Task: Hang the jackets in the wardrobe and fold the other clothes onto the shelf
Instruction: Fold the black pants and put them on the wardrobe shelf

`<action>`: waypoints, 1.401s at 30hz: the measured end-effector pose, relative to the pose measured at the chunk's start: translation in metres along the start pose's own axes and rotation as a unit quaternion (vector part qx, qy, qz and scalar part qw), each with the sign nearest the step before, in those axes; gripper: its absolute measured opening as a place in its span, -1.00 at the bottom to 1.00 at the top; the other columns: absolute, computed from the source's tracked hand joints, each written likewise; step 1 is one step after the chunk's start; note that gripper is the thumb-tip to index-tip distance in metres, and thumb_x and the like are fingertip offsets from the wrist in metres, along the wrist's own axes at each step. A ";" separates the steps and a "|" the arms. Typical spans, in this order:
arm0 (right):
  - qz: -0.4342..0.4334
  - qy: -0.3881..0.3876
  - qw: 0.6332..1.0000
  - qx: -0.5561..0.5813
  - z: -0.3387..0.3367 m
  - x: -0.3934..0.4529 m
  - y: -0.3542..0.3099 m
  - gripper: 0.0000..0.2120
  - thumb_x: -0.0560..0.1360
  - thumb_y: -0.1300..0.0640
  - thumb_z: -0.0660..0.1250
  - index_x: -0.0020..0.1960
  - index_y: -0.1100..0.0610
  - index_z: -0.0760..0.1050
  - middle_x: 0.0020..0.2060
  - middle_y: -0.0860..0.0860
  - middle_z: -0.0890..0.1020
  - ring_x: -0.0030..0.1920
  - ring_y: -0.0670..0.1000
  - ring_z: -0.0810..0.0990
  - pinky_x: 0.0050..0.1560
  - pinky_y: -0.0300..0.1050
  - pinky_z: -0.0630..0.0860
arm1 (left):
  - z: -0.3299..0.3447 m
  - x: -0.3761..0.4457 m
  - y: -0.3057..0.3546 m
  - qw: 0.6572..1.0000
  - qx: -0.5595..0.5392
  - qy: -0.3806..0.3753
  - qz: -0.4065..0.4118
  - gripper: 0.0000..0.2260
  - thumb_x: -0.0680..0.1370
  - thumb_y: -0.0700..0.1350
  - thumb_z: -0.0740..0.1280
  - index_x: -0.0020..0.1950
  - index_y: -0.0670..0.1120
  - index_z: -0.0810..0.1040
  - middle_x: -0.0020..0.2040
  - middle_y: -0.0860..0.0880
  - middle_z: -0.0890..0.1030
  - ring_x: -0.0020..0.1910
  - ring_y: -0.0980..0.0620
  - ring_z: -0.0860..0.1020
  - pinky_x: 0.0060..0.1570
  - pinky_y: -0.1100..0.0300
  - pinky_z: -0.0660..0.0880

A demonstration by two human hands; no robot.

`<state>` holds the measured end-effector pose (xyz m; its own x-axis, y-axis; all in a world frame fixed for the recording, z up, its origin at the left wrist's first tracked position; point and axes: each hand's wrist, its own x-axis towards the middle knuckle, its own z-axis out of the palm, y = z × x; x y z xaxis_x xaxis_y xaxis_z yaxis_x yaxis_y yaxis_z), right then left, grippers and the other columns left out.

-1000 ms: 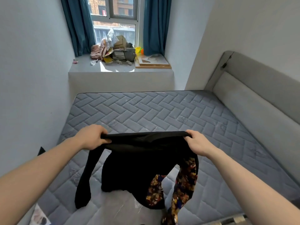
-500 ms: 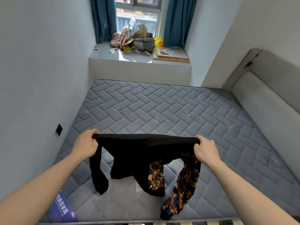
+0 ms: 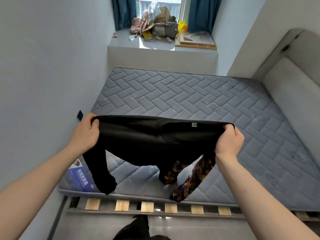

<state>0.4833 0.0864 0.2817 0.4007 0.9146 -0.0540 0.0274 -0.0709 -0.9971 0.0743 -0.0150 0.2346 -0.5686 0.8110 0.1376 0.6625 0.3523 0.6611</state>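
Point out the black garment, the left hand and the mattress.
black garment [image 3: 147,137], head view, middle of the body fabric
left hand [image 3: 84,134], head view, back of the hand
mattress [image 3: 190,94], head view, bare quilted top

A blue label [image 3: 80,177] on the near left corner of the mattress [image 3: 190,101] carries white Chinese characters, seemingly "和美居家具", over a smaller Latin line too blurred to read. The white neck tag [image 3: 194,124] inside the black garment [image 3: 147,135] is illegible.

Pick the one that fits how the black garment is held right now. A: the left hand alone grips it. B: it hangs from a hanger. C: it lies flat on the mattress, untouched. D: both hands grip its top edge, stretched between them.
D: the left hand and right hand each grip an end of the black garment, stretched above the mattress.
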 end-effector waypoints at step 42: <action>0.242 -0.271 0.789 -0.496 0.166 0.150 0.304 -0.31 0.44 -0.02 0.53 0.50 0.05 0.36 0.42 0.09 0.49 0.32 0.12 0.54 0.27 0.02 0.51 | 0.298 0.147 -0.126 0.847 0.235 -0.474 0.039 -0.59 0.59 0.07 0.31 0.44 0.06 0.43 0.44 0.05 0.34 0.32 -0.01 0.42 0.32 0.07 0.47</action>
<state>0.3997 0.2685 -0.0381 0.1415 0.7023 -0.6977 0.8021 -0.4944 -0.3350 0.0525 0.1988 -0.0477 -0.0137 0.7724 -0.6350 0.9281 0.2461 0.2794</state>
